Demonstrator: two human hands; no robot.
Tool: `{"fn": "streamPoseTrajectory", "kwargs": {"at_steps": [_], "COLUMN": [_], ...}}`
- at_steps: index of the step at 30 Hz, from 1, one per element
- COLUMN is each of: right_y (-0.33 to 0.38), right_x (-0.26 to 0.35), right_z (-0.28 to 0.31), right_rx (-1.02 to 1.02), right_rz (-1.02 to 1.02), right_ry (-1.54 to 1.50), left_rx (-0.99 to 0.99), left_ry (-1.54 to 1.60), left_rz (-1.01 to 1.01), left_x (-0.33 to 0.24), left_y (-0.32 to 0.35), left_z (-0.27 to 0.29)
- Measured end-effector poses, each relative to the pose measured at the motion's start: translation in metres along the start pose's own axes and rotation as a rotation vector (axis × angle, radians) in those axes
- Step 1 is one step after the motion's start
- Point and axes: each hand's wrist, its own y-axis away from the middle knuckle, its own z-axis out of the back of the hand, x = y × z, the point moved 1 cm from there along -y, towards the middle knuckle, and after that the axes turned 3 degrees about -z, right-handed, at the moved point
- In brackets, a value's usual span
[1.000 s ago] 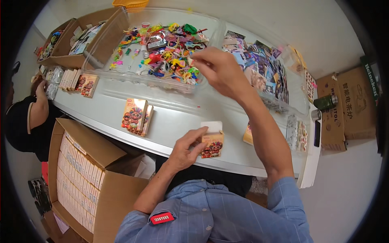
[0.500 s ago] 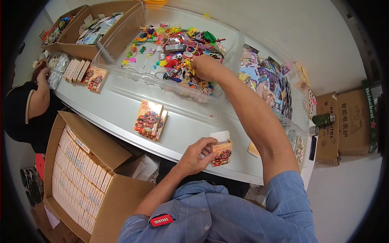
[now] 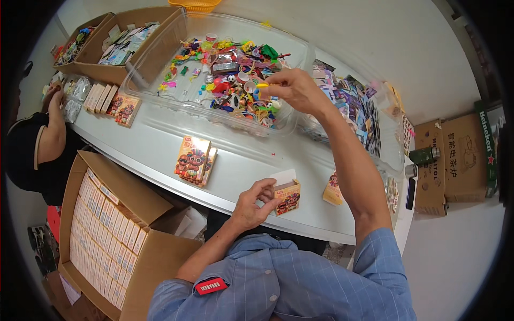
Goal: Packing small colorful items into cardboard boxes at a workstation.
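Observation:
My left hand grips a small orange and cream cardboard box by its side at the table's front edge. The box's top stands open, its white flap raised. Above the clear plastic bin, my right hand is closed in a pinch on a small yellow and blue toy. Below it in the bin lies a heap of small colourful trinkets. Under my right forearm, another orange box is partly hidden. Left of my left hand are stacked printed boxes.
A large carton packed with rows of small boxes stands at lower left. Cartons of cards and trinkets sit at far left. A second clear bin of cards is at right. A co-worker's arm reaches in at left.
My right hand has lifted out of the trinket heap and moved right, bringing up the small yellow and blue toy. My left hand and the box have shifted slightly left.

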Motion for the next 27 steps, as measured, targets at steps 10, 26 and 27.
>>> {"fn": "streamPoseTrajectory", "kwargs": {"at_steps": [10,26,27], "right_y": [0.050,0.247,0.253], "right_x": [-0.001,0.020,0.015], "right_z": [0.021,0.002,-0.003], "right_rx": [-0.113,-0.195,-0.202], "right_rz": [-0.220,-0.119,-0.126], "right_ry": [-0.706,-0.245,-0.245], "left_rx": [0.033,0.130,0.154], "left_ry": [-0.016,-0.220,-0.241], "left_rz": [0.059,-0.139,-0.126], "left_x": [0.000,-0.018,-0.018], "left_y": [0.000,-0.016,-0.016], "left_z": [-0.003,-0.028,-0.028]}}
